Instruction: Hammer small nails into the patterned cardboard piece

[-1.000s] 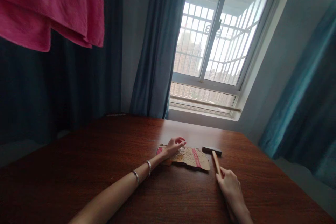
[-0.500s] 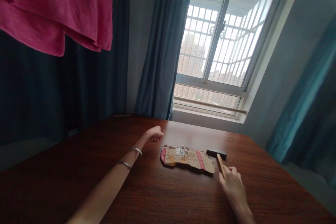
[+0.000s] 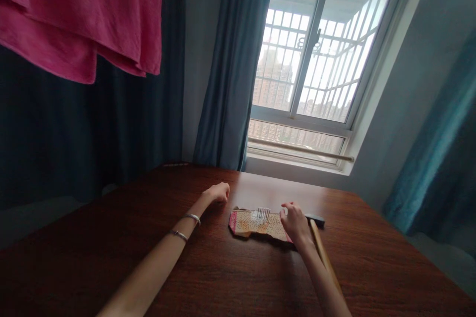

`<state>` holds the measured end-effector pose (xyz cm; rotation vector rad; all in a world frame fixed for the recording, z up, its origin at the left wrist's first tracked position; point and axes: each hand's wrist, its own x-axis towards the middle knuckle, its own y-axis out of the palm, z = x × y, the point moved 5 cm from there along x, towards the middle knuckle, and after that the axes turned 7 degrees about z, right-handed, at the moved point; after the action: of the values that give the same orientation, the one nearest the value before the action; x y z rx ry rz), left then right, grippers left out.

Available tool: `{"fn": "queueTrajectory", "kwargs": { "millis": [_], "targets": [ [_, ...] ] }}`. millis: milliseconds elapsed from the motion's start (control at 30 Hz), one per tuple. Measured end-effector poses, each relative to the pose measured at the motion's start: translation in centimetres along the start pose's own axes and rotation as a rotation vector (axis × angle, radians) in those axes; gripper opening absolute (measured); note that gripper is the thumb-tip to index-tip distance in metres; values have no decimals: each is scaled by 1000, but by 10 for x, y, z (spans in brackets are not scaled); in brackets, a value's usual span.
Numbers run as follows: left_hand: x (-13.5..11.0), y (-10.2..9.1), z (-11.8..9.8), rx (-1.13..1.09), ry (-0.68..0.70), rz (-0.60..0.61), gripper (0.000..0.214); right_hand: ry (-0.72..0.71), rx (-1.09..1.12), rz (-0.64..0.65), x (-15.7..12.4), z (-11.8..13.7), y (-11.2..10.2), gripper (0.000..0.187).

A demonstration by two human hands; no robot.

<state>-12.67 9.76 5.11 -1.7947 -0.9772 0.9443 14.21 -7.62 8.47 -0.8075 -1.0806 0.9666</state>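
A torn strip of brown cardboard (image 3: 253,223) with pink bands lies on the wooden table (image 3: 238,277). Several thin nails (image 3: 263,213) stand upright in it. My right hand (image 3: 294,223) rests on the strip's right end, fingers loosely bent and apart, just right of the nails. A hammer lies beside that hand, its dark head (image 3: 317,219) past the strip and its wooden handle (image 3: 324,255) running along my forearm, untouched. My left hand (image 3: 217,192) sits on the table up and left of the strip, fingers curled closed; what they hold is hidden. Two bracelets ring that wrist.
A window (image 3: 308,74) with blue curtains (image 3: 226,69) stands behind the table's far edge. Pink cloth (image 3: 82,15) hangs at the upper left. A teal curtain (image 3: 439,148) hangs at the right, past the table's right edge.
My right hand let go of the hammer handle and moved left onto the cardboard. My left hand left the nails a second ago and has stayed curled on the table to their left.
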Motion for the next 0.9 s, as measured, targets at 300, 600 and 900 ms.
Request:
{"fn": "queueTrajectory", "kwargs": {
  "millis": [300,600,900],
  "targets": [
    [6,4,0,22,20,39,15,35,118,37,-11,-18,23,24],
    [-3,3,-13,-176,87,-12,14,60,206,20,-10,-23,15,25],
    [-14,8,-80,-963,291,141,18,-216,473,-73,-12,4,5,31]
  ]
}}
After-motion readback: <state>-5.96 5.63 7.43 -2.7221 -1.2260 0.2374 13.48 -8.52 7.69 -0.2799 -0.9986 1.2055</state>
